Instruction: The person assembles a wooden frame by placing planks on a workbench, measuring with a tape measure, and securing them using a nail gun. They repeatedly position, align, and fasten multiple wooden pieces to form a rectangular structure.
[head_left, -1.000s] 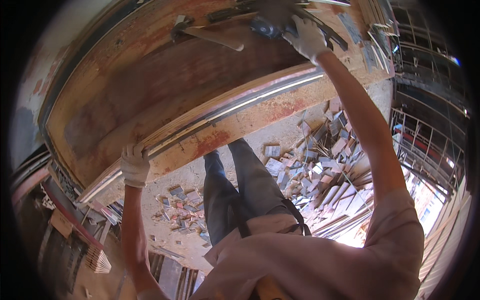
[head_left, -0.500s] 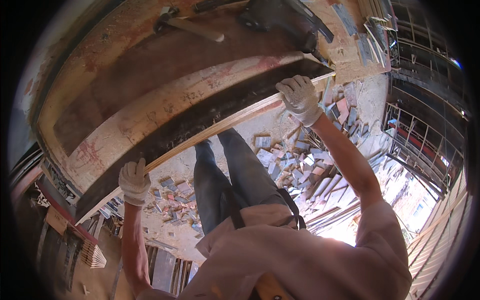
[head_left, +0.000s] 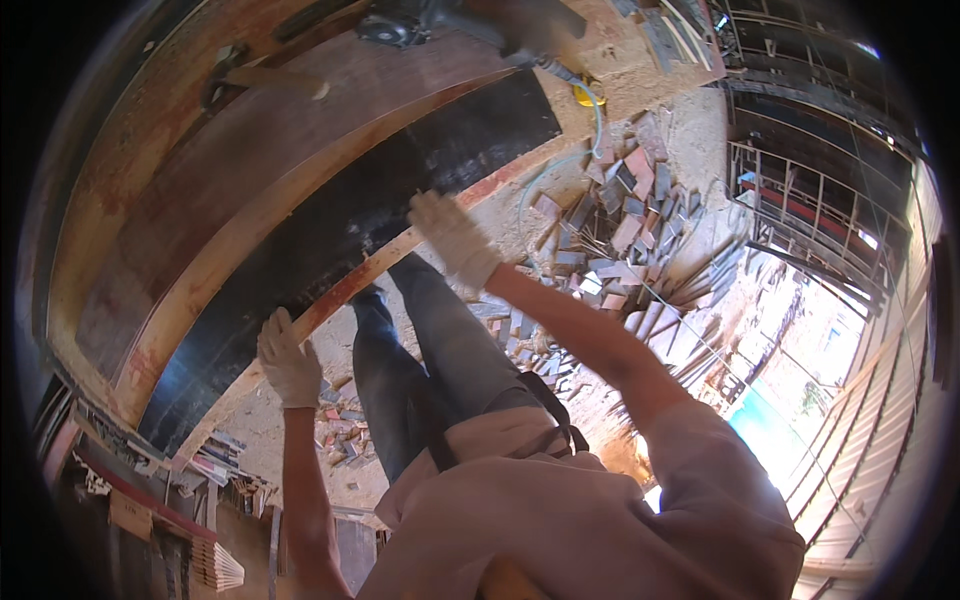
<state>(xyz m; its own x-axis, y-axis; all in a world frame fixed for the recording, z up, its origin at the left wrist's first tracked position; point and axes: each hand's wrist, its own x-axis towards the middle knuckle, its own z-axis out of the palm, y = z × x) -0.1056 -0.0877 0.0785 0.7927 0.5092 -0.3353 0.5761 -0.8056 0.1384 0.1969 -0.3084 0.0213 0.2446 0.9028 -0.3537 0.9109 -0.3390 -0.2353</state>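
Note:
A long black-faced plywood board [head_left: 390, 200] lies flat along the near edge of the worktable [head_left: 520, 165]. Both hands wear pale work gloves. My left hand [head_left: 290, 358] rests at the board's near edge toward its left end, thumb and fingers apart. Farther right, my right hand [head_left: 453, 238] is stretched out, fingertips at or just over the near edge; motion blurs it. Neither hand is wrapped around the board.
On the tabletop beyond lie a wooden-handled hammer [head_left: 275, 80] and a dark power tool [head_left: 400, 25]. A pale hose [head_left: 598, 125] hangs near a yellow item [head_left: 588, 95]. Wood offcuts [head_left: 630, 210] cover the floor at right. Slats [head_left: 685, 40] lie at the far right corner.
The board went from tilted up, edge in both hands, to lying flat on the table. Both hands loosened; the right moved left and nearer. The whole view shifted.

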